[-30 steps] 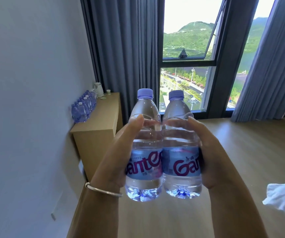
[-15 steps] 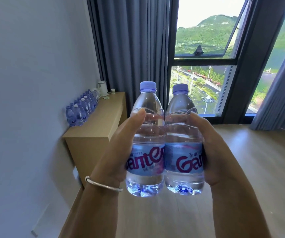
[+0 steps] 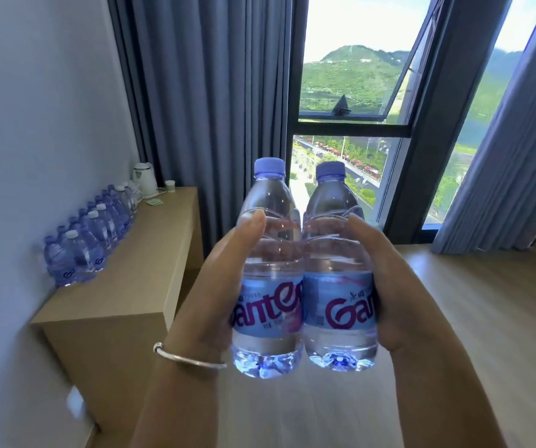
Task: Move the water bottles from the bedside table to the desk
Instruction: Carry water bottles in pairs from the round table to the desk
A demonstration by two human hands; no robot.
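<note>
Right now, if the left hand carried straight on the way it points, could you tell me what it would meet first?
The left hand, gripping the left bottle, points ahead toward the grey curtain beside the desk. Nothing shows in between, so probably the curtain, though depth is unclear.

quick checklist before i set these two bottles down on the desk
1. Left hand grips left bottle: ok.
2. Right hand grips right bottle: ok.
3. Both caps on: ok.
4. Both bottles upright, side by side: ok.
5. Bare desk top beside the bottle row along the wall: ok.
6. Kettle and cup at the far end, out of the way: ok.
</note>
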